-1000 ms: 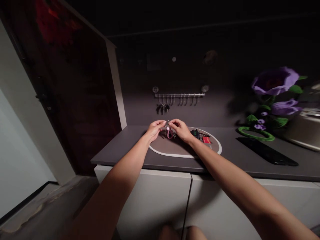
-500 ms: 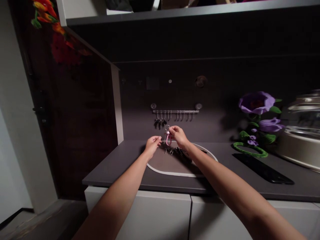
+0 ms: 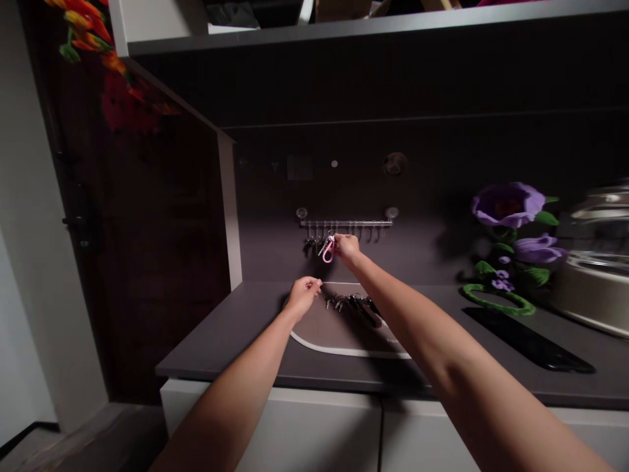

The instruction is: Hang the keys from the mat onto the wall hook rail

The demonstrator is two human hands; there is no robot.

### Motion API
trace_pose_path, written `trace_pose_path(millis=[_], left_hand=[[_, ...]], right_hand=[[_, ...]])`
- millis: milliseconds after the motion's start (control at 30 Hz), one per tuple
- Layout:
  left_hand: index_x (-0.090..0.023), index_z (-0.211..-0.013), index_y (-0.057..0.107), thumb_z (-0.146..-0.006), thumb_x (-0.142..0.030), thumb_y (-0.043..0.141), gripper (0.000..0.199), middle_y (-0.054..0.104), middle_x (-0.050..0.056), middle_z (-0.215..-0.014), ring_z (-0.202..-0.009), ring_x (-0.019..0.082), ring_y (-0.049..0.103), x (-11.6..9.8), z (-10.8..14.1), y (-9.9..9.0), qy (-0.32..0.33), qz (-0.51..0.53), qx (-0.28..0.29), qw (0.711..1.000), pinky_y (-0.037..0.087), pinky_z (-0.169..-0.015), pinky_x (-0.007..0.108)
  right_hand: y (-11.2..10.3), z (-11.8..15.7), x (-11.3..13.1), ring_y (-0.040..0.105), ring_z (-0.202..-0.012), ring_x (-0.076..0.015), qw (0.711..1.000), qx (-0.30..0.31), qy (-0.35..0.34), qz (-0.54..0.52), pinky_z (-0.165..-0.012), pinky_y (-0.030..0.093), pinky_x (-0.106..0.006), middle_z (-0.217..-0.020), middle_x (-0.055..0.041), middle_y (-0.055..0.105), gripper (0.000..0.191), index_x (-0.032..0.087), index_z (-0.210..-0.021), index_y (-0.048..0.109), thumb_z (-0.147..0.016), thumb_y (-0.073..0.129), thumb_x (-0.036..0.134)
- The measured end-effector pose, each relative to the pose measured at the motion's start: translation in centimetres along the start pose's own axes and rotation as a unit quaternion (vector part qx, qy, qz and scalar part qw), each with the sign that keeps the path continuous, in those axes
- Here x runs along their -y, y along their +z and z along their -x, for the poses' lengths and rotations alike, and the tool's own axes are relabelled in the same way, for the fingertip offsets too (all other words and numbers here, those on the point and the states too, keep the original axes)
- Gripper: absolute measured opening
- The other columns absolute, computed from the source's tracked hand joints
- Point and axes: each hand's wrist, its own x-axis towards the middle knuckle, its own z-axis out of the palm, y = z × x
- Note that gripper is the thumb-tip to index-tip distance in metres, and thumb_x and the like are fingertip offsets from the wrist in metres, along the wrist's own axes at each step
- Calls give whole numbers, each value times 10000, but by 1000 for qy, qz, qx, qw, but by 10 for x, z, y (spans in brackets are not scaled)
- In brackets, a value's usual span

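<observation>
Up at the hook rail (image 3: 346, 223) on the back panel, my right hand (image 3: 348, 249) is closed on a keychain with a pink loop (image 3: 328, 252). The keychain hangs just in front of the hooks; whether its ring sits on one I cannot tell. Dark keys (image 3: 309, 245) hang from the hooks left of it. Lower down, over the mat's left part, my left hand (image 3: 303, 293) has thumb and fingers pinched together. Anything between them is too small to make out. More keys (image 3: 339, 302) lie on the brown mat (image 3: 324, 331) with a white rim.
Purple fabric flowers (image 3: 509, 204) with a green ring base stand to the right, behind a flat black object (image 3: 528, 341) on the counter (image 3: 221, 328). Beyond is a large pale rounded appliance (image 3: 599, 288). A shelf (image 3: 373, 29) overhangs above; a dark door (image 3: 147, 262) is left.
My right hand has lifted the pink-looped keychain up and forward to the hooks. My left hand has shifted slightly right and down, now apart from the keychain.
</observation>
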Motion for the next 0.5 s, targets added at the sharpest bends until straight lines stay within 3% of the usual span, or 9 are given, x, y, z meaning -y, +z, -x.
trace_pose_path(millis=[267,500], left_hand=[[-122,-673,605,-657,-318,614,197,545,-8,-550,-501,74,461,-2,1,0,-2,5,0,1000,372,-553,219],[-127,-660,594,-657,-326,606,200,537,-8,-549,-503,74,455,0,0,-1,-3,2,0,1000,367,-548,216]], right_hand=[[8,-14,-5,501,-409,-89,997,-71,41,-8,-478,509,-241,-470,14,515,141,133,-621,500,-756,481,98],[5,-13,-11,508,-413,-95,998,-54,45,-6,-477,504,-230,-434,18,492,123,137,-630,509,-749,493,114]])
